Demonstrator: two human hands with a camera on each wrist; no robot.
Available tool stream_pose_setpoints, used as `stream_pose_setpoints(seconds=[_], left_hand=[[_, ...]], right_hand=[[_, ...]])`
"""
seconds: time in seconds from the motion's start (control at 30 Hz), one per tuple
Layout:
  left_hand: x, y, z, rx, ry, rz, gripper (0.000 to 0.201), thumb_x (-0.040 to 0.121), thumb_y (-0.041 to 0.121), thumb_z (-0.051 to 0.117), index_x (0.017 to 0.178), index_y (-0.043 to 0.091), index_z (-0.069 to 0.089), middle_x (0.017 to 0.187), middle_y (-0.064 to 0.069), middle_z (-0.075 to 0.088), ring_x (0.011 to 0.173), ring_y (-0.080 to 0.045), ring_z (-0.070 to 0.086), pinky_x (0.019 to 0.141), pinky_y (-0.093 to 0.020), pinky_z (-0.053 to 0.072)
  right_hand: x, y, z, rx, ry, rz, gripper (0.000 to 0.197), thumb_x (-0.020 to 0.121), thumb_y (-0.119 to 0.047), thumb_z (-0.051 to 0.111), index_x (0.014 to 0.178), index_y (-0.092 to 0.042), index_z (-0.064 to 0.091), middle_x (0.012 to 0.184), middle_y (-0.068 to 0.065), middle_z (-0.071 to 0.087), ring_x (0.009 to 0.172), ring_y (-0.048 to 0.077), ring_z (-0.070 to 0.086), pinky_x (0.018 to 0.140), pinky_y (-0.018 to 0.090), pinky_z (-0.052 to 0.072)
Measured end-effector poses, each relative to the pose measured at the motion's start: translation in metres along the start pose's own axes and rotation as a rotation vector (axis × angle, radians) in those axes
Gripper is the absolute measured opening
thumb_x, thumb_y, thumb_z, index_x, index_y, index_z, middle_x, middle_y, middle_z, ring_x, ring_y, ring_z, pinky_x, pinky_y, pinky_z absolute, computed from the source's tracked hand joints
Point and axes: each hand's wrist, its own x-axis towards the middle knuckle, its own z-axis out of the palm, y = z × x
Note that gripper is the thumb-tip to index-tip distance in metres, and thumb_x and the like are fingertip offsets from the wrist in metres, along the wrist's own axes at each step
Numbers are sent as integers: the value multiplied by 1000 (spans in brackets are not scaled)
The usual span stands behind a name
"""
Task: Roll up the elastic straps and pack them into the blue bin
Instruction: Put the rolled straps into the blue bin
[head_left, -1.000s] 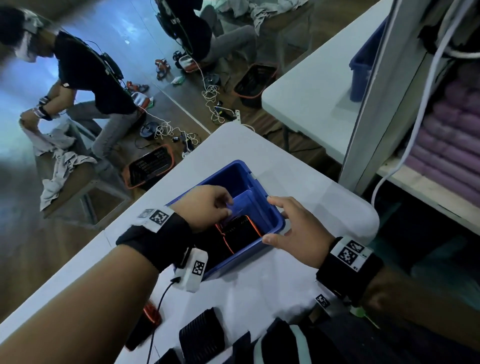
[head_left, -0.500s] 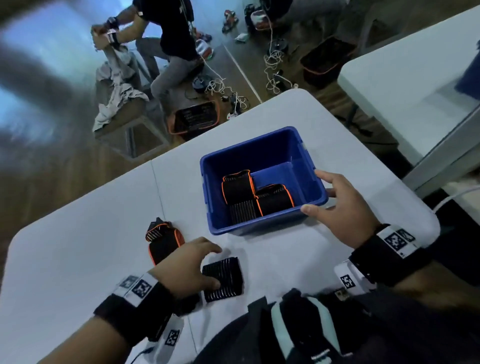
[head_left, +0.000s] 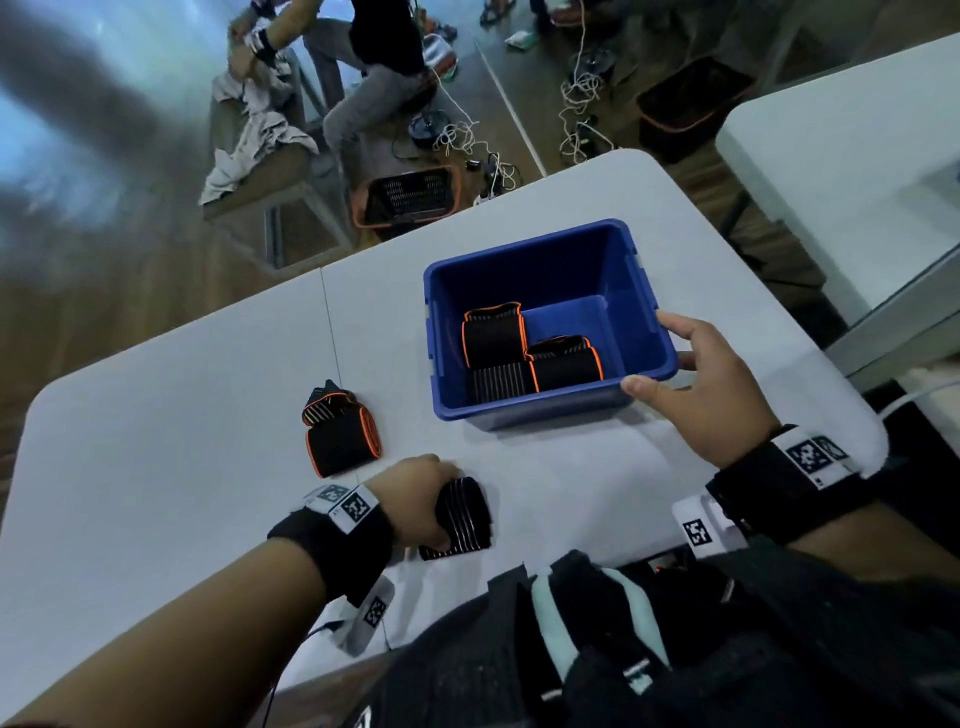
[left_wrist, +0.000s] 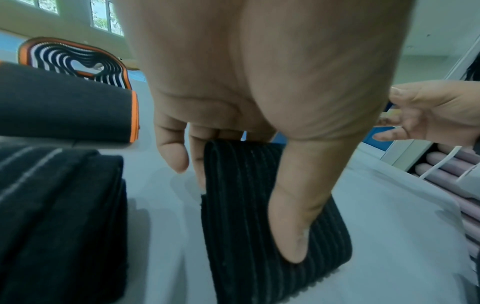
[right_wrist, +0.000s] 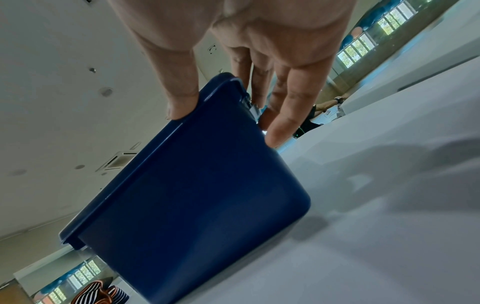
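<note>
Gripping black rolled strap (head_left: 464, 514) left grip (head_left: 415, 499), right grip (head_left: 711, 387) clasping blue bin (head_left: 652, 306), white table (head_left: 171, 415), wooden floor (head_left: 130, 291).

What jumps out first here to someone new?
The blue bin at mid-table, with rolled black, orange-edged straps packed in its near-left part; the right hand holds its near-right corner. Nearer the camera, the left hand grips a black ribbed strap roll on the white table, thumb pressed on top. Another orange-edged roll lies on the table left of the bin.
</note>
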Motion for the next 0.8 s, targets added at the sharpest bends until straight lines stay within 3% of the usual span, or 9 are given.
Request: stream_pose_setpoints(seconds=[0.1,0.23,0.37,0.47,0.57,0.67,0.8], left_hand=[[-3,0,1,-20,-1,36,45,68,35,76,109,26,62,102,4,59,94,-19,62,82,-33,54],[-17,5,-9,-87,-26,27,21,76,33,64,94,27,56,94,6,63,88,-17,63,77,-32,54],[-45,17,-46,-129,-21,70,25,71,41,54,90,26,58,82,9,65,76,-9,63,69,-32,55],[-66,32,-95,-187,11,111,24,71,35,58,93,27,61,79,9,67,72,-5,64,66,-27,54],[-70,49,-146,-186,163,145,26,78,19,69,102,27,65,82,9,70,72,-4,65,66,-23,53],[-46,67,-193,-51,393,169,28,78,24,76,104,27,67,88,8,71,82,-10,66,76,-30,54],[23,89,-225,40,499,164,34,79,28,77,111,18,70,100,-4,72,95,-22,66,83,-30,52]], right_hand=[[1,-1,0,-3,-6,13,74,81,-26,81,144,-27,42,143,-8,49,118,11,54,99,46,52],[2,-1,1,-3,-9,21,75,81,-27,80,145,-27,41,143,-9,48,119,10,53,99,45,52],[3,-1,1,18,-11,24,76,81,-27,81,146,-26,41,143,-8,47,120,12,53,99,44,52],[4,-1,1,27,-9,32,78,79,-27,82,146,-26,41,141,-10,46,120,12,53,100,43,51],[3,-1,2,24,-6,28,79,79,-28,83,146,-26,42,139,-10,46,116,10,53,99,40,52],[4,-1,1,16,-9,17,80,78,-29,83,146,-25,41,138,-10,46,114,8,52,97,39,53],[4,0,0,22,-19,12,81,77,-30,84,145,-26,41,138,-11,48,115,8,54,95,40,54]])
